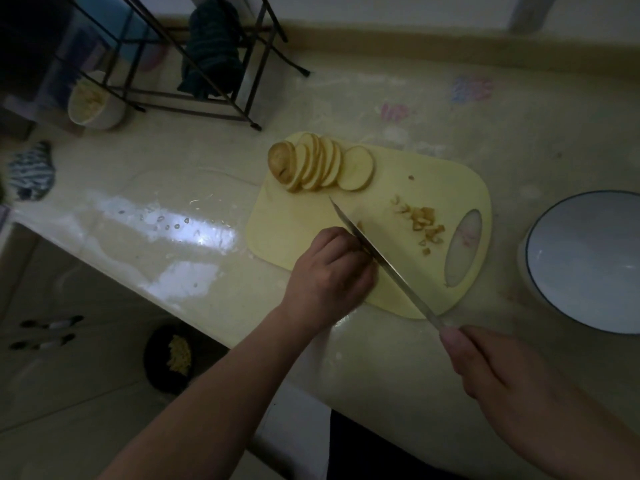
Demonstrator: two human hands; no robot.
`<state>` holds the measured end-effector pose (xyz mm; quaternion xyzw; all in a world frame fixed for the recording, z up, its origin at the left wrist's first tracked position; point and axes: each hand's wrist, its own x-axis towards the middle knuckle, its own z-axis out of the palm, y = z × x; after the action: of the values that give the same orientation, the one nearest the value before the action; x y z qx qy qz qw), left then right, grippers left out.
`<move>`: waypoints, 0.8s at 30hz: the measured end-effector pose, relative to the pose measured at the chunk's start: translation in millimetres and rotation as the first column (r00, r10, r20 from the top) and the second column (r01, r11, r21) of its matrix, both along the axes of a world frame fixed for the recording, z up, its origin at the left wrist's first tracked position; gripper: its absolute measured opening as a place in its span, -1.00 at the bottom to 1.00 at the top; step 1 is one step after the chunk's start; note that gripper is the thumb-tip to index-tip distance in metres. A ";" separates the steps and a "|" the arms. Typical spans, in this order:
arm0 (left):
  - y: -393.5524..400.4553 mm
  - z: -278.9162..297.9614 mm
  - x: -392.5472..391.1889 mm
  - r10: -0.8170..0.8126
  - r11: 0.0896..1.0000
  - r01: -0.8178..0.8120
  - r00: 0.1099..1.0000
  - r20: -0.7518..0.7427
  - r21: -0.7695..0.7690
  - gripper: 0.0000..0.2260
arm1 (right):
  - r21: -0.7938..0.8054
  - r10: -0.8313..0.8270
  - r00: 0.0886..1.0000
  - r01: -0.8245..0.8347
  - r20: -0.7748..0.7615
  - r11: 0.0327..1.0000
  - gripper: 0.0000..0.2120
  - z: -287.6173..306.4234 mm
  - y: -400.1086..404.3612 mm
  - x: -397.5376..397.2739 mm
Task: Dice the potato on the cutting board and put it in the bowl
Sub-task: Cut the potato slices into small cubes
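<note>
This is a home kitchen, dimly lit. A pale, glossy desk [180, 233] carries a yellow cutting board [446, 188] with sliced potato [322, 164], and a white bowl [585, 261] sits beside it. A black wire rack [194, 64] at the back holds a dark cloth [211, 46] (draped over a bar), and cabinet doors with handles [48, 323] show below the desk edge.

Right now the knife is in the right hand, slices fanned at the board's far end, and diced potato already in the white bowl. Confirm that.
Not quite: in the head view the white bowl looks empty. The diced potato lies on the cutting board. The right hand holds the knife; slices are fanned.
</note>
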<state>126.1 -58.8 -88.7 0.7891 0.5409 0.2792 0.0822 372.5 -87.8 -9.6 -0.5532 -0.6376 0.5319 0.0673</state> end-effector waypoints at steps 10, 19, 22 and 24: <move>-1.5 -3.1 0.8 -0.002 1.000 0.002 0.999 0.034 0.019 -0.89 | 0.034 0.018 0.999 -0.020 0.036 0.999 -0.37 -3.2 -4.8 9.2; -0.6 -3.6 0.6 0.013 1.000 -0.014 0.999 0.050 0.010 -0.84 | 0.064 0.036 0.999 -0.035 -0.020 0.997 -0.34 -13.9 17.3 -18.1; -1.0 -4.3 1.6 0.022 1.000 -0.023 0.999 0.044 0.007 -0.89 | 0.053 0.054 0.998 -0.052 -0.033 0.997 -0.42 -11.8 23.9 -16.8; -1.5 -3.8 2.0 0.018 1.000 -0.018 0.999 0.042 0.014 -0.90 | 0.021 0.044 0.998 -0.043 -0.049 0.999 -0.38 -12.2 26.1 -7.3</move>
<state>128.1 -60.3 -92.5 0.7788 0.5441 0.3003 0.0855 365.2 -61.7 -21.9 -0.5249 -0.6531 0.5403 0.0770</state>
